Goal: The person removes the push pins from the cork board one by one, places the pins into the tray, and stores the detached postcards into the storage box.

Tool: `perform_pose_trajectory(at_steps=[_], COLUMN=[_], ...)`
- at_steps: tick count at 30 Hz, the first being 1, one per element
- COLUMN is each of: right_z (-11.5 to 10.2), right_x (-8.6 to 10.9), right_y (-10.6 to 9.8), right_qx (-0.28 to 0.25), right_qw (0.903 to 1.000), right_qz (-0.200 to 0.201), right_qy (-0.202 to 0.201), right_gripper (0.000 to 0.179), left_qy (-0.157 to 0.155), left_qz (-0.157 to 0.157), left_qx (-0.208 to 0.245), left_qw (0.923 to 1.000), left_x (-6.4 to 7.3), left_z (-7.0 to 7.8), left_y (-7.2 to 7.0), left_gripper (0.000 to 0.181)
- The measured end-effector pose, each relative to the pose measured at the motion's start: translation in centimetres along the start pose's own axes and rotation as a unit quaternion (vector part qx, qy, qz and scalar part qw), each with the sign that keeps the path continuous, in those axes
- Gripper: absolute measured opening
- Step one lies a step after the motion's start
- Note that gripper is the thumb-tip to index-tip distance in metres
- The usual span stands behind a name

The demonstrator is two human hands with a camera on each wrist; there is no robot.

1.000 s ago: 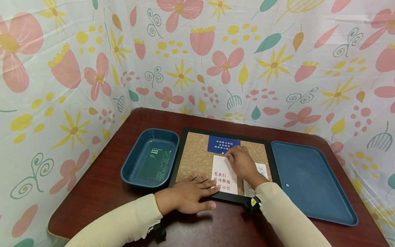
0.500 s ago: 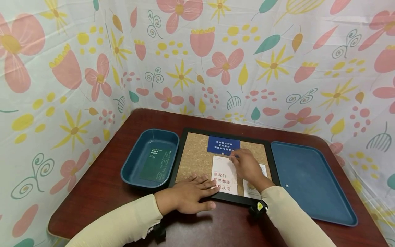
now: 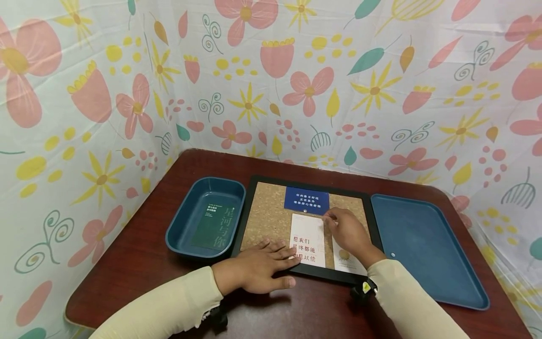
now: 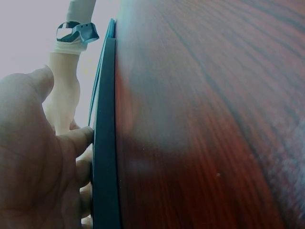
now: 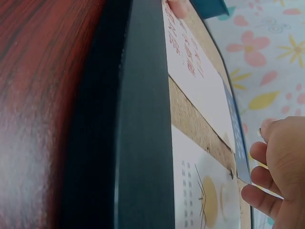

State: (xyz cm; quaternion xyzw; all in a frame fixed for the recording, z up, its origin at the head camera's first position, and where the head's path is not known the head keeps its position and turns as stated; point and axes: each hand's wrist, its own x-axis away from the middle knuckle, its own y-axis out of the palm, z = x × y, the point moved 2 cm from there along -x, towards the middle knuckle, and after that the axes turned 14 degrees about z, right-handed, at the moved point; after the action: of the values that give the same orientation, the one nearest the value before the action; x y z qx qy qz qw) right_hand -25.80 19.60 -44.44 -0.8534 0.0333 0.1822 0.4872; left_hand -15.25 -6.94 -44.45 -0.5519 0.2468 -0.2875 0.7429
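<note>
My left hand [image 3: 264, 268] lies flat with fingers spread over the front frame of the cork board [image 3: 264, 212] and the lower left of a white card with red writing [image 3: 306, 235]. Above the board, my right hand [image 3: 349, 230] pinches a tiny item, apparently a thumbtack [image 5: 260, 131], between thumb and index finger. Its fingertips are near that card's upper right corner. A blue card [image 3: 306, 199] lies at the board's top, a thumbtack [image 3: 305, 211] at its lower edge. Partly hidden beneath my right hand is another white card [image 5: 207, 188], with a small dark spot near its corner.
A deep blue bin [image 3: 172, 230] left of the board holds a dark green card [image 3: 213, 226]. To the right is a flat blue tray [image 3: 427, 240] with a single thumbtack [image 3: 393, 254]. A floral curtain [image 3: 271, 94] hangs behind the table [image 3: 139, 263].
My right hand has moved right and slightly toward me, away from the blue card's lower edge, uncovering that card's writing. My left hand has stayed in place.
</note>
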Motion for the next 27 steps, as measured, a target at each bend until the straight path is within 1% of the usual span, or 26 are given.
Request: perform_pose_trajectory(at_steps=[8,16,21,27], right_z=[0.4,0.9,1.3,1.8], right_x=[0.3,0.5,0.6,0.9], right_y=[-0.5,-1.5,-1.8,-2.4], right_qx=[0.006,0.009,0.011,0.015], right_qw=[1.0,0.9999,0.9998,0.9996], right_qz=[-0.004,0.011,0.011,0.021], right_qy=[0.004,-0.009,-0.01,-0.011], right_gripper=[0.018,0.022,0.02,0.018], left_qy=[0.001,0.005,0.007,0.004], left_qz=[0.002,-0.004,0.0,-0.007], left_qx=[0.003,0.0,0.002,0.004], left_qw=[1.0,1.0,1.0,1.0], left_x=[0.0,0.0,0.0,0.1], left_z=[-0.1,-0.1,-0.1,0.0], left_y=[0.1,0.1,0.1,-0.1], left_gripper=[0.072,0.072,0.072,0.073])
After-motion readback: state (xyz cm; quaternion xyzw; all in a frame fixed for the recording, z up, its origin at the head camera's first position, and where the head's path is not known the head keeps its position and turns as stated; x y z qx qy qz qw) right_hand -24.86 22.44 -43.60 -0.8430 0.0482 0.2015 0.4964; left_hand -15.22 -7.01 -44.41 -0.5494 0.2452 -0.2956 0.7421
